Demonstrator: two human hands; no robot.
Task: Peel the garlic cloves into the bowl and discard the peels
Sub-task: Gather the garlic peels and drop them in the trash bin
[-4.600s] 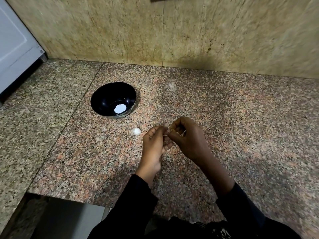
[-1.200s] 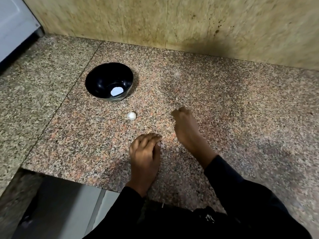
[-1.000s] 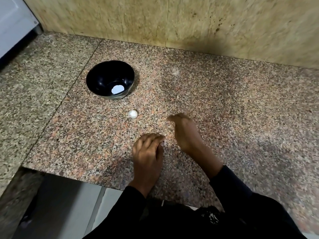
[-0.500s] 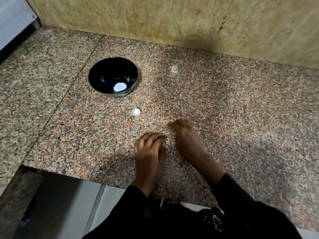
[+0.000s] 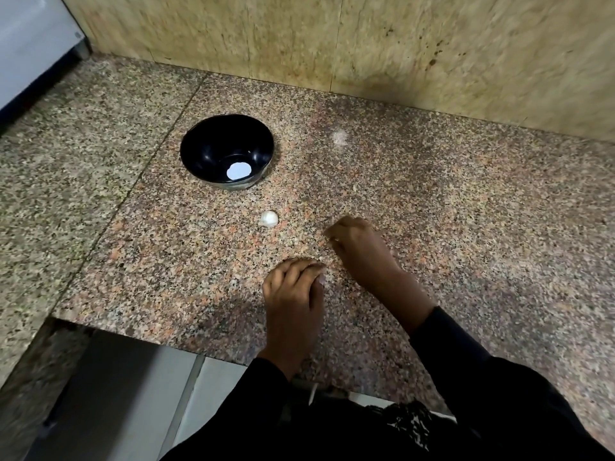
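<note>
Resting knuckles-up on counter (image 5: 466, 211): left hand (image 5: 293, 294) & right hand (image 5: 361, 251).

A speckled pink-and-grey granite surface (image 5: 466, 211) runs back to a mottled yellowish stone wall (image 5: 332, 38). A seam (image 5: 156, 151) divides the slab from a greyer one on the left, where a white appliance panel (image 5: 30, 38) stands in the far corner.

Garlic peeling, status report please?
Left hand and right hand low over counter, fingers curled. Garlic clove loose beside black bowl. Nothing blocking.
</note>
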